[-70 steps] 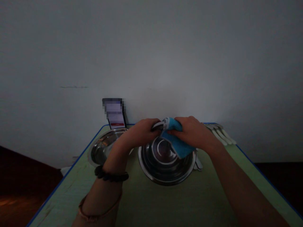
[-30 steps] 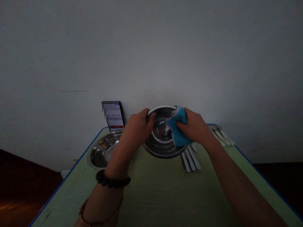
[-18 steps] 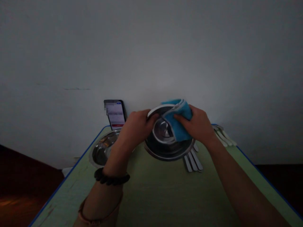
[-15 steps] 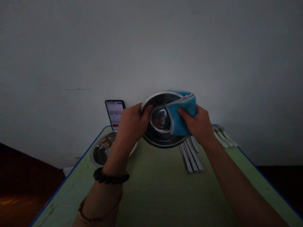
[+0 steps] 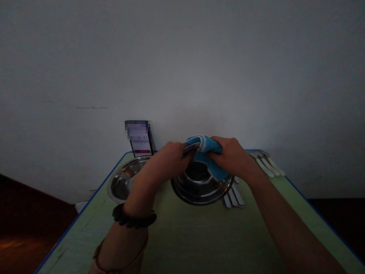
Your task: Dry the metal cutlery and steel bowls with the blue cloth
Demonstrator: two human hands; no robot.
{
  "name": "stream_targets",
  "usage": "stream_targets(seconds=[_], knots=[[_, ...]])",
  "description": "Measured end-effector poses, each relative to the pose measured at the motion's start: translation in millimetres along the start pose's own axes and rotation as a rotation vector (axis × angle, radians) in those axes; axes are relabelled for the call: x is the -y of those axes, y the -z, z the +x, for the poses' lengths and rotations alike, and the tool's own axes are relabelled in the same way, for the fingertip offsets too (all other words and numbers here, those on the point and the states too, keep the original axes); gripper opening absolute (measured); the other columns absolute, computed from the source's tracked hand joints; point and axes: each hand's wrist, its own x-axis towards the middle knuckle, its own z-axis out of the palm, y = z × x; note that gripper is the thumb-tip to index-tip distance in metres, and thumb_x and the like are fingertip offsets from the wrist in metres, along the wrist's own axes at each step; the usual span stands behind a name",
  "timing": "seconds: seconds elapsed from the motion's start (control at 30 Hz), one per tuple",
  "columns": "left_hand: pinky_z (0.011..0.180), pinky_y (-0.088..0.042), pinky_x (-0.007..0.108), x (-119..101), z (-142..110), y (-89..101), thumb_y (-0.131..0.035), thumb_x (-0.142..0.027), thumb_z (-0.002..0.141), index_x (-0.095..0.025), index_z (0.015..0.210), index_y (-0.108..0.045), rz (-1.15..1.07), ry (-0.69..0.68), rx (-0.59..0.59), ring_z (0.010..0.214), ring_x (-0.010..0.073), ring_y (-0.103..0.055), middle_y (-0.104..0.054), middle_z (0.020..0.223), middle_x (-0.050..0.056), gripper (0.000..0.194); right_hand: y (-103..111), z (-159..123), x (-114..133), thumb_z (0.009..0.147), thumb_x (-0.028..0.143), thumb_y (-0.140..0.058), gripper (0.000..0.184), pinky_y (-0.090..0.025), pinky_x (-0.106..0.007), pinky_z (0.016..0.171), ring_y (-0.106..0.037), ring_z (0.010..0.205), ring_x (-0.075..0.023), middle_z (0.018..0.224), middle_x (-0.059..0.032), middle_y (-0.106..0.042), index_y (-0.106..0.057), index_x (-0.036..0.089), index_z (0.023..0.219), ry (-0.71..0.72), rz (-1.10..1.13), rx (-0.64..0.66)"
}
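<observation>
In the head view, a shiny metal bowl (image 5: 201, 192) is held tilted over the table, in front of me. My left hand (image 5: 170, 161) is closed on its upper left rim. A blue cloth (image 5: 212, 160) with a pale edge is folded over the upper rim, and part of it hangs inside the bowl. Fingers of my right hand (image 5: 230, 154) are closed round the cloth and press it against the rim. Both hands cover parts of the rim, and some fingertips are hidden.
Another metal bowl (image 5: 119, 186) stands at the left, partly behind my left arm. A phone (image 5: 141, 142) leans against the wall behind it. Several metal utensil handles (image 5: 235, 197) lie partly under the held bowl. White-handled cutlery (image 5: 266, 165) lies at the table's (image 5: 211, 239) back right.
The bowl has come lower and its far rim has tipped. My right hand has moved left with the cloth, now folded over the upper rim near my left hand.
</observation>
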Motion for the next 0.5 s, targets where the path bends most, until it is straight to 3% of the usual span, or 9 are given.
stream_targets(seconds=[0.1, 0.23, 0.3, 0.4, 0.5], knots=[[0.05, -0.033, 0.025, 4, 2, 0.8, -0.037, -0.036, 0.083, -0.015, 0.07, -0.065, 0.029, 0.005, -0.097, 0.055, 0.0161, -0.055, -0.061, 0.058, 0.006, 0.038, -5, 2, -2, 0.074, 0.033, -0.056, 0.017, -0.037, -0.028, 0.06, -0.057, 0.068, -0.0174, 0.074, -0.0047, -0.064, -0.06, 0.017, 0.078, -0.098, 0.055, -0.119], [0.05, -0.033, 0.027, 10, 4, 2.7, -0.034, -0.044, 0.084, -0.013, 0.068, -0.064, 0.009, 0.213, -0.417, 0.055, 0.0188, -0.055, -0.062, 0.061, 0.009, 0.046, -18, 5, -7, 0.075, 0.046, -0.053, 0.032, -0.037, -0.028, 0.057, -0.055, 0.063, -0.0166, 0.067, -0.0039, -0.061, -0.059, 0.016, 0.069, -0.298, 0.33, -0.362], [0.052, -0.035, 0.028, 10, 5, 3.2, -0.034, -0.044, 0.083, -0.013, 0.071, -0.065, -0.059, 0.278, -0.537, 0.057, 0.0194, -0.056, -0.062, 0.063, 0.008, 0.045, -27, 5, -9, 0.073, 0.05, -0.052, 0.035, -0.038, -0.028, 0.055, -0.053, 0.059, -0.0155, 0.062, -0.0026, -0.059, -0.057, 0.016, 0.065, -0.402, 0.512, -0.391], [0.054, -0.037, 0.028, 10, 4, 4.0, -0.034, -0.04, 0.082, -0.014, 0.073, -0.065, -0.134, 0.255, -0.499, 0.058, 0.0198, -0.056, -0.062, 0.061, 0.006, 0.041, -37, 6, -13, 0.069, 0.044, -0.057, 0.029, -0.042, -0.029, 0.058, -0.055, 0.062, -0.0154, 0.07, -0.0029, -0.063, -0.061, 0.015, 0.074, -0.477, 0.82, -0.317], [0.054, -0.037, 0.029, 11, 3, 5.1, -0.037, -0.04, 0.08, -0.016, 0.067, -0.065, -0.098, 0.211, -0.36, 0.054, 0.0205, -0.055, -0.058, 0.053, 0.005, 0.039, -37, 6, -19, 0.065, 0.034, -0.062, 0.025, -0.044, -0.03, 0.061, -0.057, 0.065, -0.0155, 0.074, -0.0039, -0.064, -0.062, 0.014, 0.08, -0.465, 0.847, -0.219]])
